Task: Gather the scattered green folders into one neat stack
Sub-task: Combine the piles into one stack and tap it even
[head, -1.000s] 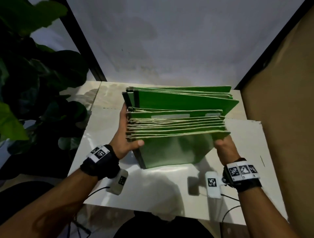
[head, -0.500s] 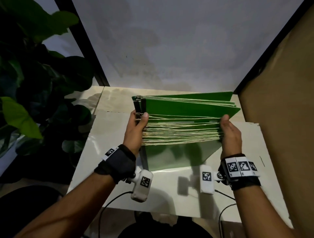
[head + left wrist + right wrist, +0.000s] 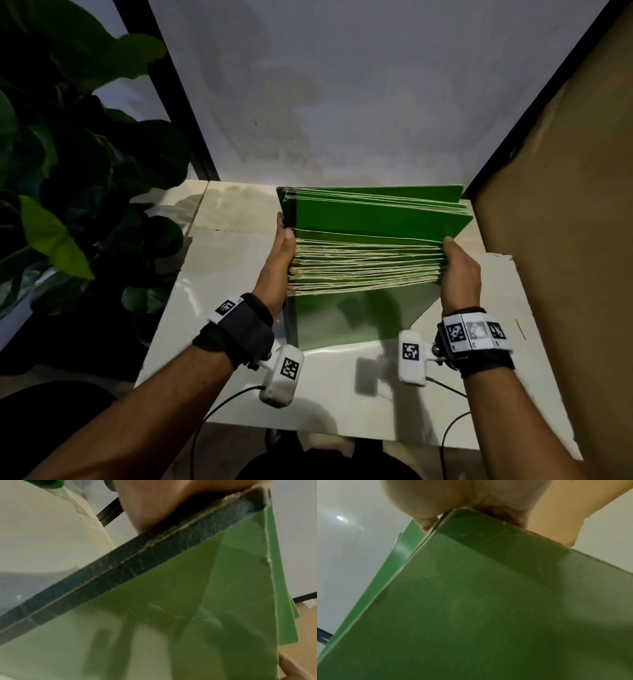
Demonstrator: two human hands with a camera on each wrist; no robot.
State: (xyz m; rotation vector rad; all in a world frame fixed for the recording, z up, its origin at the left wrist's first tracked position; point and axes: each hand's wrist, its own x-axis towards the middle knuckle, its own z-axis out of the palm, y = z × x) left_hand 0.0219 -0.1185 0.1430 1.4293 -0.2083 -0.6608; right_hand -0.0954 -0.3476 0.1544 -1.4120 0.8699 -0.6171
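We've got the green folders stood on edge on the bench, toward 12 o'clock. Left hand and right hand clamp either end with fairly straight fingers, probably to square the edges up.

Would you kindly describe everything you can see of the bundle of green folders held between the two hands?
The green folders stand on edge on the white table, many thin card covers with pale cream edges packed together and dark spines at the left. The left hand presses the spine side, the right hand the opposite side. The nearer folders are squeezed tight; the farther ones fan open at the right, so the stack is not yet even.
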